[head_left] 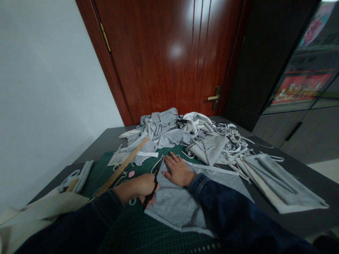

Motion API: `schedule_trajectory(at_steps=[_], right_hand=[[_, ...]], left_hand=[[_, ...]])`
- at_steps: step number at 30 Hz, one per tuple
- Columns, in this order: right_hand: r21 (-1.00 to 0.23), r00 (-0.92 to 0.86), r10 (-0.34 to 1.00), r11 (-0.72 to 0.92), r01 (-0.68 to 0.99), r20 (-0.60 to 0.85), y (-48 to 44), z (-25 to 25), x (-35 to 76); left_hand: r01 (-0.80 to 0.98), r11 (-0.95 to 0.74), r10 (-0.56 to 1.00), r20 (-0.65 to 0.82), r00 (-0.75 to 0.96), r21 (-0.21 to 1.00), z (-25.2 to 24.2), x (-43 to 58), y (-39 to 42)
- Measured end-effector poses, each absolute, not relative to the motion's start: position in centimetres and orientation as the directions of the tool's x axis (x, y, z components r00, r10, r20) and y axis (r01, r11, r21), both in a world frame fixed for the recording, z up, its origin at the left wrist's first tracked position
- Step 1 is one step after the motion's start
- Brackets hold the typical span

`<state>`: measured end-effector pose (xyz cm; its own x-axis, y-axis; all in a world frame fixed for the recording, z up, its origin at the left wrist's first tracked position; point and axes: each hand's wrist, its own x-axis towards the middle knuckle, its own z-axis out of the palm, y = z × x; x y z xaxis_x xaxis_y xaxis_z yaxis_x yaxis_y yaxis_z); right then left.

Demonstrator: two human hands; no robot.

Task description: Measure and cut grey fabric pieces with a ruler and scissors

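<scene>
- Seeing from far through the head camera, I take the green cutting mat (127,225) as my landmark. Off its near left corner lies a folded cream cloth (34,215).
- Just beyond that cloth, by the left edge of the mat, lies a narrow grey fabric strip (82,175) with white loops.
- On the left part of the mat, a wooden ruler (122,165) lies slanted. A small pink piece (131,174) is just beside it, but it is too small for me to tell what it is.
- Also on the mat, the left hand (139,187) is closed firmly around black scissors (154,183). Their blades point forward, along the left edge of the grey fabric piece.
- This grey fabric piece (177,208) lies flat in the middle of the mat.
- The right hand (178,171) is open, with fingers spread, and presses flat on the fabric near the far edge of the mat. It grips nothing.
- Beyond the far edge of the mat are a heap of grey and white fabric scraps (164,130) and, further right, a tangle of white strips (233,144).
- To the right of the mat, a stack of folded grey fabric (278,180) rests on the dark table (299,222).
</scene>
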<state>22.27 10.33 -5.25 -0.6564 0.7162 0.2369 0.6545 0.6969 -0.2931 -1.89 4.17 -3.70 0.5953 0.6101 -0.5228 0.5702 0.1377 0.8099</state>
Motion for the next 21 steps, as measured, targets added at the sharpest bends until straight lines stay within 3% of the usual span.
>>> schedule_trajectory(at_steps=[10,21], right_hand=[[-0.298,-0.657,0.715,0.698,0.651,0.239,10.4,-5.5,22.3],[-0.300,-0.655,0.723,0.689,0.659,0.220,10.2,-5.1,22.3]], left_hand=[[0.489,0.322,0.571,-0.578,0.582,0.811,-5.1,-2.3,5.4],[0.421,0.319,0.586,-0.526,0.616,0.849,-6.6,-3.2,5.9]])
